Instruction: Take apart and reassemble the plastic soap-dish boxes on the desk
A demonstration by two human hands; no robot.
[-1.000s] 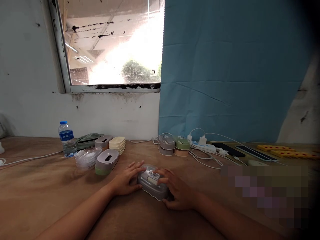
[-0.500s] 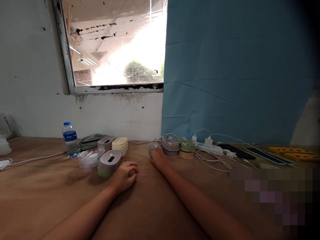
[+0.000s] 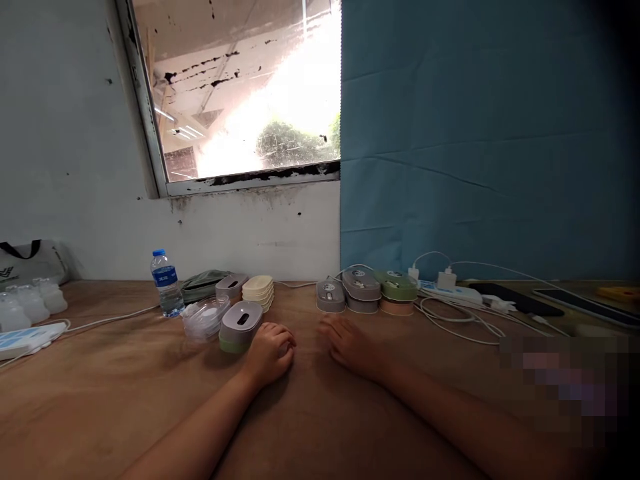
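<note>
My left hand (image 3: 271,353) rests on the brown tabletop with its fingers loosely bent and the thumb apart, holding nothing. Just left of it stands a box with a mauve slotted lid and a green base (image 3: 241,325). My right hand (image 3: 353,343) is slightly blurred, fingers stretched out and empty, over the table in front of a small grey lidded box (image 3: 331,296). To the right of that box are stacked grey boxes (image 3: 361,290) and a green-lidded box on an orange-brown one (image 3: 397,291). Cream lids or trays (image 3: 258,292) are stacked behind my left hand.
Clear plastic containers (image 3: 204,319), a water bottle (image 3: 167,283) and a dark green pouch (image 3: 201,287) stand at left. Power strips (image 3: 30,339), translucent bottles (image 3: 33,303) and a bag (image 3: 43,259) lie farther left. At right are cables (image 3: 463,323), chargers (image 3: 446,279) and dark phones (image 3: 520,300).
My right hand has come off the small grey box and drawn back toward me, leaving the box in place. My left hand stays by the mauve-lidded box. The view has shifted left.
</note>
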